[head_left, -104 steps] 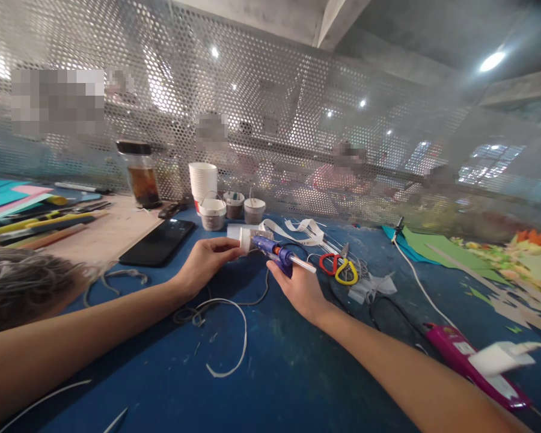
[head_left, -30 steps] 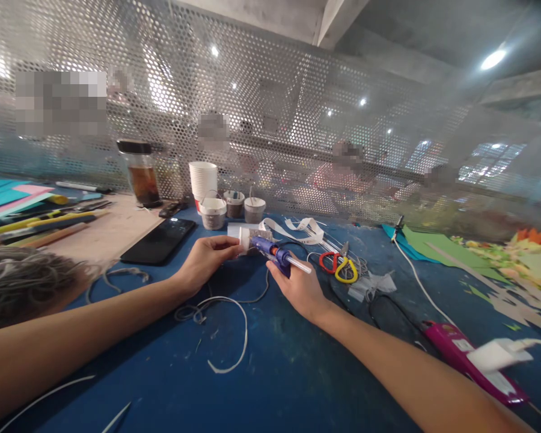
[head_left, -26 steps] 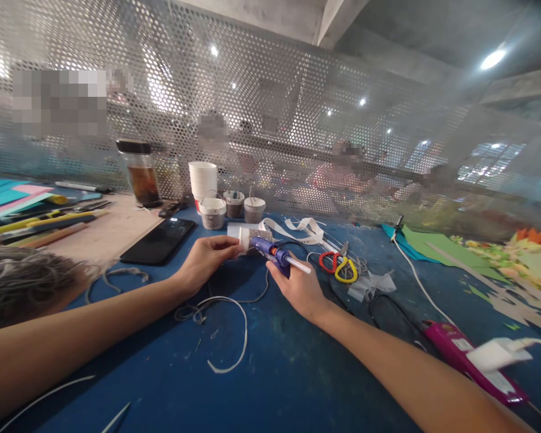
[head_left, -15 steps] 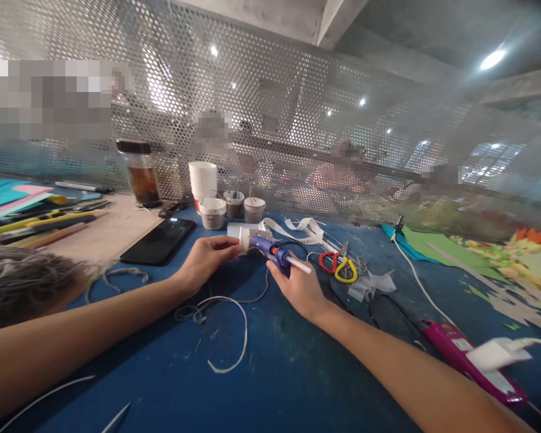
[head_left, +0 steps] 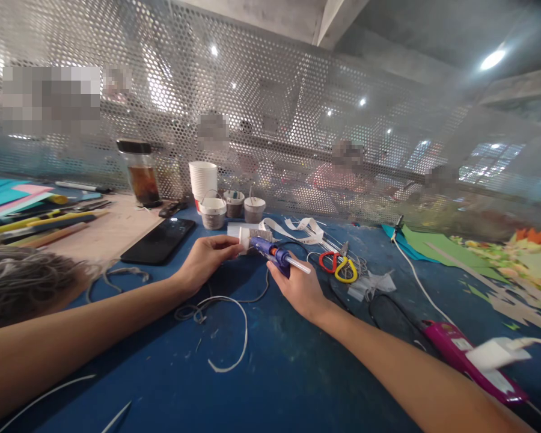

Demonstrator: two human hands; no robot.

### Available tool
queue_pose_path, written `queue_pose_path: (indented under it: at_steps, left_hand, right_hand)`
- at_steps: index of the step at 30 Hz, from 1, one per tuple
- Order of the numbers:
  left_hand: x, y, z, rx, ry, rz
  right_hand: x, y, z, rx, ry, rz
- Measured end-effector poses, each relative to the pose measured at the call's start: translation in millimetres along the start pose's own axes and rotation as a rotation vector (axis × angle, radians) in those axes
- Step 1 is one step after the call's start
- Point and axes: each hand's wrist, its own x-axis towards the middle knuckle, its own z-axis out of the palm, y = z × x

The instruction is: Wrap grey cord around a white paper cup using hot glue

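As right fingers [head_left: 278,274] grip glue gun [head_left: 267,247], white ribbon [head_left: 316,233], blurred lettering [head_left: 305,242]

The right hand [head_left: 301,290] hides what is probably the grip of the blue glue gun [head_left: 270,251].

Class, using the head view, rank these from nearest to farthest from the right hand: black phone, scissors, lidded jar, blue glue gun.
1. Blue glue gun: held in the right hand.
2. Scissors: on the table, to that hand's right.
3. Black phone: lying flat, off to the left.
4. Lidded jar: upright, farther left, beyond the phone.
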Motion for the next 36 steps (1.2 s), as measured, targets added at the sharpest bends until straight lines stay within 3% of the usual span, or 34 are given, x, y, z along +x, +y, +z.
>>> queue_pose_path:
  at_steps: [36]
  left_hand:
    - [1.5, -3.0, -0.7, -0.013, 0.018, 0.001]
  right_hand:
    - [-2.2, 0.7, 0.1, 0.003, -0.006, -0.034]
